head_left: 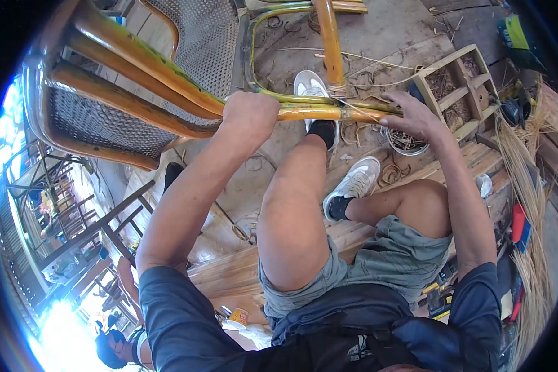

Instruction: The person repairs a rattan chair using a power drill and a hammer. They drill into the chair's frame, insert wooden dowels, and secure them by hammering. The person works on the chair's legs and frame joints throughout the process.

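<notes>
A rattan chair [149, 71] with glossy yellow-brown poles and woven cane panels lies tipped in front of me, to the upper left. My left hand [251, 116] is closed in a fist around its long lower rail. At the right end of that rail [310, 112], my right hand [415, 118] curls its fingers and thumb around the pole. A binding [337, 92] wraps the joint where an upright pole [330, 46] meets the rail. From near this joint, a thin pale strip [367, 111] runs toward my right fingers; its far end is hidden.
A wooden compartment tray [459, 90] stands right of my right hand, beside a tub of nails [405, 144]. Long cane strands [527, 248] and a red-handled tool [518, 223] lie farther right. Another person [115, 348] is at lower left. Cane scraps litter the floor around my shoes.
</notes>
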Available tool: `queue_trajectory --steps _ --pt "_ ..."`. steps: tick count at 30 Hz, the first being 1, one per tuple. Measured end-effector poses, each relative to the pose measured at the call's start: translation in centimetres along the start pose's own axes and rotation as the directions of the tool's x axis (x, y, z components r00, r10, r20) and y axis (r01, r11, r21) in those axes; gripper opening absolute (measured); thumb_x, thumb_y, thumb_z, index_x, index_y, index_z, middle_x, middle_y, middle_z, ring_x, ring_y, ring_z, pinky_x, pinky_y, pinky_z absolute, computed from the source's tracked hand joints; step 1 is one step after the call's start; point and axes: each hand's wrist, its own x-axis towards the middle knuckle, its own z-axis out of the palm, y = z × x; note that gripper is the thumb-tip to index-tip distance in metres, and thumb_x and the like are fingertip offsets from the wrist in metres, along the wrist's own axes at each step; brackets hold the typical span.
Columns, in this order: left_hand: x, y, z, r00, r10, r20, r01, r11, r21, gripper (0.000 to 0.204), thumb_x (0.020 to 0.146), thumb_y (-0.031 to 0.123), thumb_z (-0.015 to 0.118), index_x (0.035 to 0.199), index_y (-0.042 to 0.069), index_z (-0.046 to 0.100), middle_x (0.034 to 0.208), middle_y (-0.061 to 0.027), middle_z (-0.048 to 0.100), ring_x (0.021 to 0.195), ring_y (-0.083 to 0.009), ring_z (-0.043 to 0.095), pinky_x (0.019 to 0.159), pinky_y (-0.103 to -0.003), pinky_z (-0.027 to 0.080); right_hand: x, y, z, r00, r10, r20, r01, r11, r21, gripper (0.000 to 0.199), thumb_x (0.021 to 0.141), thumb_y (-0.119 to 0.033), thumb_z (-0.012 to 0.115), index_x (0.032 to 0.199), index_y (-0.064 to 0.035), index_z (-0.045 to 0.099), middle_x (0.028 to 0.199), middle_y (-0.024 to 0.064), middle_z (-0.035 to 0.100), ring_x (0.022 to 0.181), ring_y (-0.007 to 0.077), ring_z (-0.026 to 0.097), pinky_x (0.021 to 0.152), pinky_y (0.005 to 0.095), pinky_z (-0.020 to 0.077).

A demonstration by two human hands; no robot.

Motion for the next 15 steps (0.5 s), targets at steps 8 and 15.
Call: queue_trajectory --steps 8,15 --pt "-1.8 -0.2 -5.1 0.996 0.072 0.056 -0.073 0.997 0.014 0.015 0.077 0.018 0.059 0.082 0.006 0.067 0.074 -0.0121 0.066 0.072 -0.0291 0.066 0.063 -0.041 0.052 -3.8 0.0 -0.7 1.000 -0.018 -0.007 0.019 0.915 0.402 0.065 0.073 -0.033 0.072 0.124 0.0002 0.049 0.117 0.0151 0.056 0.110 0.0237 0.052 0.096 0.0323 0.0389" --pt "-1.8 -1.2 -5.9 0.995 0.088 -0.035 -0.088 0.996 0.004 0.020 0.071 0.023 0.069 0.081 0.005 0.066 0.072 -0.0126 0.065 0.071 -0.0300 0.065 0.063 -0.041 0.051 -3.9 -0.8 -1.5 0.996 -0.011 -0.091 0.053 0.879 0.473 0.065 0.067 -0.015 0.076 0.123 0.0021 0.050 0.114 0.0104 0.058 0.107 0.0176 0.052 0.095 0.0290 0.0389"
